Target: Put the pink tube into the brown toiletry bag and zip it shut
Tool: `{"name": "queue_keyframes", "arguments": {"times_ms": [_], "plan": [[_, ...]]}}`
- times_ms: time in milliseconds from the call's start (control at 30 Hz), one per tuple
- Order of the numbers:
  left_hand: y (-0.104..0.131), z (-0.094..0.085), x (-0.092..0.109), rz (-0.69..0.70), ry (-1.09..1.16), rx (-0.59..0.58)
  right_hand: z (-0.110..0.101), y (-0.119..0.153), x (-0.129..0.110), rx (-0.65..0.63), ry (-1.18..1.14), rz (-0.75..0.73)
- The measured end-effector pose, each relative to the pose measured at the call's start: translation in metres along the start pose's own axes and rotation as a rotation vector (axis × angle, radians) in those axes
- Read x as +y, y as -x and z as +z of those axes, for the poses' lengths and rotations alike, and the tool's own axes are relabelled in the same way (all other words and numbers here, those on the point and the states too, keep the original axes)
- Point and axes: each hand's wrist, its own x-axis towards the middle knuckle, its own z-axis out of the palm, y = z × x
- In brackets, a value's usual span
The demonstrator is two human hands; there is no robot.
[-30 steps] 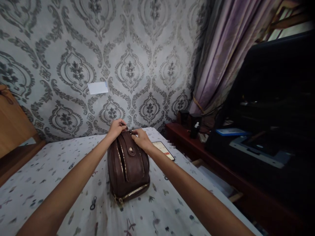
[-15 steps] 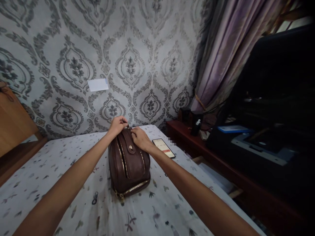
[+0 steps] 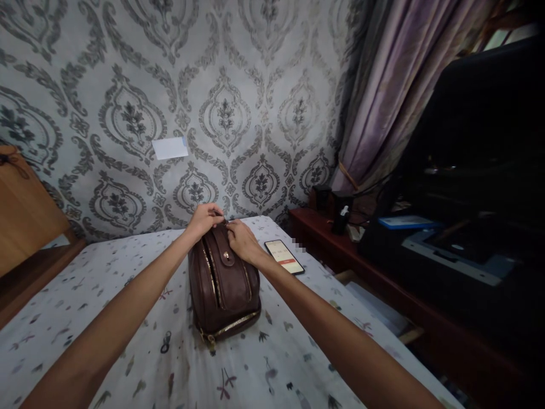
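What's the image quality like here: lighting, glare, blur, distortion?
Head view: dim, uneven light, with the screen at right nearly black apart from small glints; phone display bright, its text too small to read; fingers at the bag's far end soft, detail lost; wide-angle stretch toward the edges.

Both bare forearms reach forward and come together in the middle, the left hand [image 3: 205, 220] with its wrist bent inward and its fingers curled toward the thumb, the right hand [image 3: 242, 240] just beside it, back turned upward and fingertips gathered in a pinch.
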Motion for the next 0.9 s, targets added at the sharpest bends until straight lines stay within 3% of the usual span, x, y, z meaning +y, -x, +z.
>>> {"name": "queue_keyframes", "arguments": {"times_ms": [300,500,900], "plan": [[0.005,-0.002,0.007,-0.044,0.036,-0.079,0.004,-0.005,0.011,0.030,-0.130,0.000],[0.005,-0.007,0.010,-0.098,-0.022,-0.035,0.009,-0.006,0.024,0.042,-0.224,0.022],[0.024,-0.040,0.010,-0.204,0.117,-0.108,0.011,-0.004,0.019,-0.004,-0.169,-0.034]]}}
